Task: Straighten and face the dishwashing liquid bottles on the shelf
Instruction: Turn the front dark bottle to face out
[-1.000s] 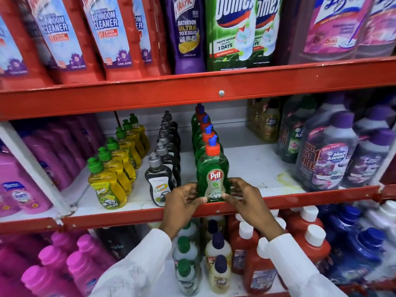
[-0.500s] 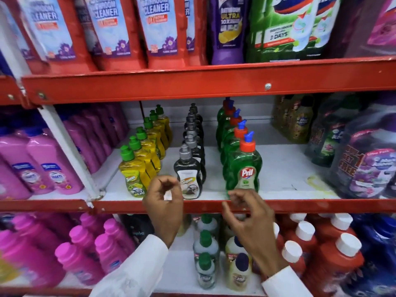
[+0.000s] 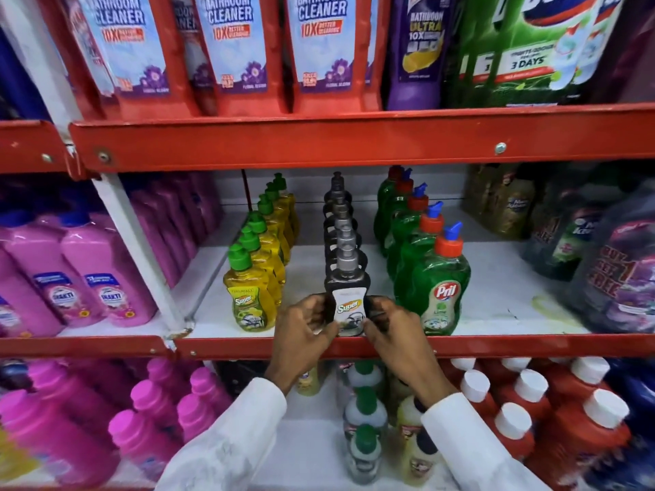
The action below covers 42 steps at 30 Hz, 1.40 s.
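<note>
Hands, my left (image 3: 301, 327) and right (image 3: 393, 331), each in a clenched grip on the sides of the front black Super bottle (image 3: 348, 303), upright at the shelf (image 3: 496, 345) edge between yellow bottles (image 3: 248, 299) and green Pril bottles (image 3: 439, 288).

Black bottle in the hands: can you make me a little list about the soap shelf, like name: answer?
held bottle: black Super bottle, front of the middle row, label facing out
left hand: gripping the bottle's left side
right hand: gripping its right side
left row: yellow bottles, green caps
right row: green Pril bottles, orange caps
shelf: red front edge, white floor
</note>
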### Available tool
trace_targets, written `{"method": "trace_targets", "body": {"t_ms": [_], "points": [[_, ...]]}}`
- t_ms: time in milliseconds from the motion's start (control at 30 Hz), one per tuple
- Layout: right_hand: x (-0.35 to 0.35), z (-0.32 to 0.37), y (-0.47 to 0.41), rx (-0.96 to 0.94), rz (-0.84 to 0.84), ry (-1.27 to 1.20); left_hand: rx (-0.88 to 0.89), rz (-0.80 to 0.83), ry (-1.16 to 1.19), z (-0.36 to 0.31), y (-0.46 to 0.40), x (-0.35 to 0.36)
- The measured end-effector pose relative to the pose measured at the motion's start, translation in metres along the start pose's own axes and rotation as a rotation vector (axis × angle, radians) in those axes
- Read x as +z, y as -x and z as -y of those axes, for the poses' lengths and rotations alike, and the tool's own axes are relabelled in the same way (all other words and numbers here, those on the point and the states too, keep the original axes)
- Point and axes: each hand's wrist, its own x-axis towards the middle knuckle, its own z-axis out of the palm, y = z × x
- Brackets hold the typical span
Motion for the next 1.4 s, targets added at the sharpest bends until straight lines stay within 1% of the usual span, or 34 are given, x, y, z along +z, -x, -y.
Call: {"method": "trace_targets", "body": {"t_ms": [433, 500, 567, 633, 667, 700, 733, 767, 833, 900, 933, 967, 1033, 1100, 1167, 1267, 1333, 1400], "points": [[0.003, 0.008, 0.005, 0.083, -0.038, 0.0, 0.015, 0.083, 0.065, 0.007, -0.004, -0.003], [0.004, 0.011, 0.006, 0.087, -0.07, 0.008, 0.025, 0.099, 0.057, 0.004, -0.003, -0.004], [0.009, 0.014, 0.01, 0.107, -0.171, -0.012, 0.038, 0.112, 0.038, 0.001, -0.001, -0.006], [0.015, 0.022, 0.02, 0.127, -0.352, -0.045, 0.037, 0.108, 0.07, 0.001, 0.004, -0.014], [0.018, 0.028, 0.026, 0.097, -0.457, -0.059, 0.045, 0.078, 0.087, 0.002, 0.009, -0.019], [0.022, 0.036, 0.032, 0.039, -0.539, -0.075, 0.065, 0.012, 0.092, 0.003, 0.016, -0.026], [0.027, 0.046, 0.038, -0.027, -0.577, -0.093, 0.098, -0.094, 0.084, 0.004, 0.025, -0.036], [0.034, 0.056, 0.041, -0.079, -0.568, -0.11, 0.14, -0.221, 0.068, 0.005, 0.034, -0.047], [0.052, 0.071, 0.04, -0.125, -0.443, -0.147, 0.204, -0.455, 0.059, 0.009, 0.044, -0.071], [0.074, 0.082, 0.029, -0.123, -0.271, -0.155, 0.175, -0.586, 0.076, 0.023, 0.04, -0.094], [0.085, 0.087, 0.022, -0.122, -0.196, -0.152, 0.123, -0.597, 0.076, 0.03, 0.035, -0.103], [0.094, 0.092, 0.016, -0.117, -0.14, -0.147, 0.058, -0.555, 0.061, 0.037, 0.028, -0.112], [0.106, 0.097, 0.001, -0.101, -0.074, -0.138, -0.03, -0.368, 0.006, 0.049, 0.017, -0.122], [0.111, 0.099, -0.011, -0.084, -0.017, -0.109, -0.046, -0.198, -0.086, 0.054, 0.008, -0.128], [0.113, 0.097, -0.019, -0.068, 0.04, -0.086, -0.032, -0.105, -0.134, 0.055, 0.003, -0.131], [0.116, 0.094, -0.024, -0.041, 0.043, -0.108, -0.02, -0.071, -0.143, 0.058, -0.001, -0.135], [0.116, 0.091, -0.024, -0.014, 0.046, -0.154, -0.019, -0.054, -0.1, 0.061, 0.0, -0.135], [0.116, 0.09, -0.023, 0.011, 0.047, -0.149, 0.009, -0.042, -0.078, 0.063, 0.001, -0.136]]}}
